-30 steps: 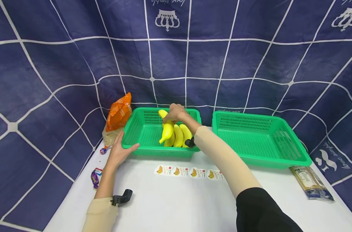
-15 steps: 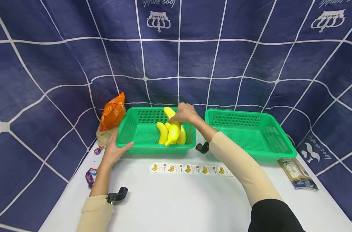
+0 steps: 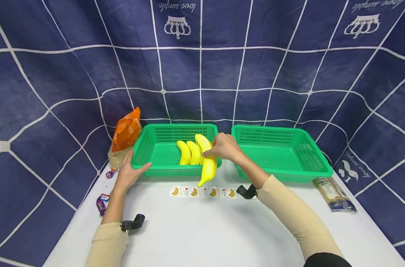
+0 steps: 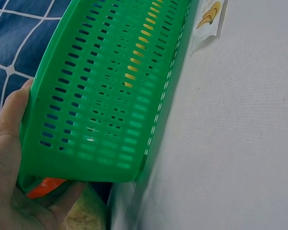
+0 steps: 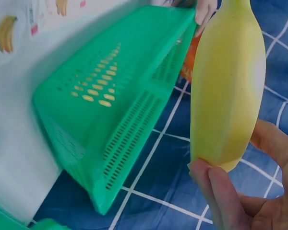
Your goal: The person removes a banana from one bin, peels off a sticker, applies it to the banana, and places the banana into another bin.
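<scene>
My right hand (image 3: 224, 146) holds a yellow banana (image 3: 207, 163) between thumb and fingers, over the near right corner of the left green basket (image 3: 175, 171). In the right wrist view the same banana (image 5: 230, 86) fills the space above my fingertips. Two more bananas (image 3: 183, 152) show plainly in that basket, and a third is mostly hidden behind the held one. My left hand (image 3: 127, 174) holds the basket's near left corner, thumb along the front rim and fingers at the left side. The left wrist view shows the thumb at the basket's rim (image 4: 31, 105).
A second green basket (image 3: 276, 157) stands to the right. Stickers printed with bananas (image 3: 193, 192) lie in a row on the white table (image 3: 195, 230). An orange bag (image 3: 127, 129) and wrapped sweets (image 3: 102, 204) are at the left, a flat packet (image 3: 334, 194) at the right.
My right hand has moved right and toward me with the banana, from inside the basket to its near right corner. The left hand keeps its place on the basket; the head view has shifted slightly.
</scene>
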The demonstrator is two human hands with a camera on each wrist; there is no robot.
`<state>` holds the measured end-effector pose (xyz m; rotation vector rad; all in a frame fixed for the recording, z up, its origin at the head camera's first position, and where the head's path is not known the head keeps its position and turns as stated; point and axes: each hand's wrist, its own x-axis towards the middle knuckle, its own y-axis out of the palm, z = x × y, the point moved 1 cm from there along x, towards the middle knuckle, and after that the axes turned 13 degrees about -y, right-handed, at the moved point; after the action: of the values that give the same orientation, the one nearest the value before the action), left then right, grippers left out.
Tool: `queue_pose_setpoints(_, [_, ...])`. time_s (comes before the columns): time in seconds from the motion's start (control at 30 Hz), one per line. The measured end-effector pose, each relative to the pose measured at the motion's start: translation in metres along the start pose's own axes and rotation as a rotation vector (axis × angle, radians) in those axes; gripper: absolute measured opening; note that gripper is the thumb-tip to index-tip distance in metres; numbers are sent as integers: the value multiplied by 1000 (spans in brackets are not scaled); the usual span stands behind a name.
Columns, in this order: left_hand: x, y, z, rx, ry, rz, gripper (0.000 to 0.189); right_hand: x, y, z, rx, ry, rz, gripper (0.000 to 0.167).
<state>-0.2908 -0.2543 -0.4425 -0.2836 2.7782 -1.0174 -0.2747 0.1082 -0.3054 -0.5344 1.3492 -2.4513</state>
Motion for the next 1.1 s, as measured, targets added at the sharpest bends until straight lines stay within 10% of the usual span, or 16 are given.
queue_pose_setpoints(0.17, [0,-1,0,1,11,-5,110,-30,7,-2,17,77,-18,35])
queue_pose_setpoints(0.53, [-1,-1,3,-4,-29,3,111,-99,37,-9,38,227,-75,53])
queue_pose_setpoints(1.1, [-1,4,2,-53,-8,-16,108,-159,97,-38,80,295,-11,52])
